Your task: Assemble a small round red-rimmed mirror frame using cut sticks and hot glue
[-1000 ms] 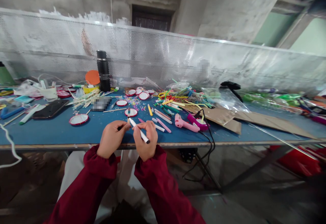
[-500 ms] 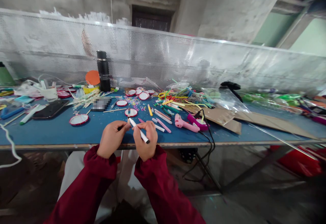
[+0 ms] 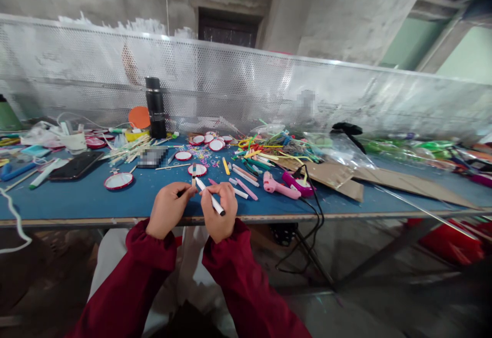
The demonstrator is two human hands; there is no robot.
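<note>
Near the table's front edge, my left hand [image 3: 169, 209] pinches a flat wooden craft stick [image 3: 194, 170] between thumb and fingertips. The stick points away from me and bears dark bands. Close beside it, my right hand [image 3: 222, 214] is closed round a white marker [image 3: 213, 202], its black end toward me and its tip end by the stick. Whether the tip touches the stick I cannot tell. Just beyond the stick lies a round white lid with a red rim [image 3: 202, 170]. Several markers [image 3: 246, 190] lie to the right of my right hand.
A pink glue gun [image 3: 282, 188] with a black cable lies right of the markers. Cardboard pieces [image 3: 326, 171] and pipe cleaners [image 3: 284, 145] are farther right and back. A phone [image 3: 79, 165], wooden sticks [image 3: 128, 148] and a black bottle [image 3: 155, 107] stand or lie to the left.
</note>
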